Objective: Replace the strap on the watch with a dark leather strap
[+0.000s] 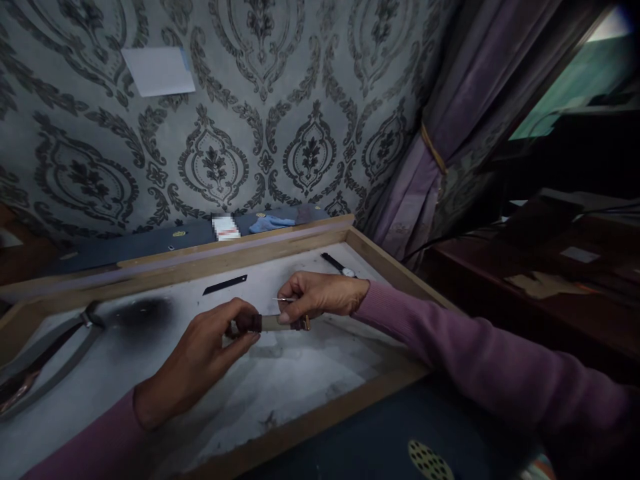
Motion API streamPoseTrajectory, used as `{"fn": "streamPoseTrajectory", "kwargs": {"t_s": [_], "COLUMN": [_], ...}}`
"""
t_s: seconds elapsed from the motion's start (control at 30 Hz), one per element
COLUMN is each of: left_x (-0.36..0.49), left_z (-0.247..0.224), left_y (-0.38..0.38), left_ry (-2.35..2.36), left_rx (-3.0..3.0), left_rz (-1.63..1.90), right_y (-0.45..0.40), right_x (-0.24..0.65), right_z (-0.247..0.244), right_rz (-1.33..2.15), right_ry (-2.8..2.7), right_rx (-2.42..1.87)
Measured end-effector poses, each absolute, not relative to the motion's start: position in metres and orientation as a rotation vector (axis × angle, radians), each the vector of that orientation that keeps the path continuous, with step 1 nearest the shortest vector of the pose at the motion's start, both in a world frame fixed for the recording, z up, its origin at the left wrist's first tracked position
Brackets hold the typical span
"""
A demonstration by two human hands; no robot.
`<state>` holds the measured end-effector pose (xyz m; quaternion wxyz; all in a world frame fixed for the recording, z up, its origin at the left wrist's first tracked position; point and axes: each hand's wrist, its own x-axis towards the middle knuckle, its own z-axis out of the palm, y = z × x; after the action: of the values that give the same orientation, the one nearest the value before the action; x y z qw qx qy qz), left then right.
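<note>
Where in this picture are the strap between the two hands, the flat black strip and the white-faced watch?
Strap (271, 323): head view, on its pale stretch.
Flat black strip (225, 285): head view, middle of its length.
White-faced watch (349, 273): head view, on its dial.

A raised rim (330, 419) walls the tray (295, 383); a blade (225, 285) and watch (349, 272) obstruct the far side, left hand (207, 343) and right hand (317, 295) the middle; room opens toward the near edge.
</note>
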<state>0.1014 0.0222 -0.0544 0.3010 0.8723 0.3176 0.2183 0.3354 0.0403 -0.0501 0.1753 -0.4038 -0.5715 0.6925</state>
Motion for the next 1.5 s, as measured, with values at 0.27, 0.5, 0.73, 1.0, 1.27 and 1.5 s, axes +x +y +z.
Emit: {"fn": "streamPoseTrajectory", "kwargs": {"t_s": [0.27,0.5,0.73,1.0,1.27,1.5], "left_x": [0.102,0.101,0.101,0.100,0.101,0.103], "left_z": [-0.051,-0.051,-0.054,-0.057,-0.056,-0.055], "left_y": [0.021,0.021,0.019,0.020,0.020,0.020], "left_ry": [0.823,0.810,0.862,0.980,0.967,0.920], "left_rx": [2.316,2.325,2.266,2.080,1.995,1.950], "left_rz": [0.608,0.610,0.616,0.640,0.641,0.652], "right_y": [0.038,0.038,0.034,0.025,0.023,0.022], "right_x": [0.336,0.336,0.334,0.332,0.333,0.332], "right_z": [-0.046,-0.047,-0.040,-0.032,-0.034,-0.033], "right_rz": [1.954,1.960,1.833,1.611,1.513,1.525], "right_ry": [-1.627,-1.625,-1.728,-1.885,-1.988,-1.973], "right_rx": [-1.137,-1.129,-1.120,-1.120,-1.143,-1.158]}}
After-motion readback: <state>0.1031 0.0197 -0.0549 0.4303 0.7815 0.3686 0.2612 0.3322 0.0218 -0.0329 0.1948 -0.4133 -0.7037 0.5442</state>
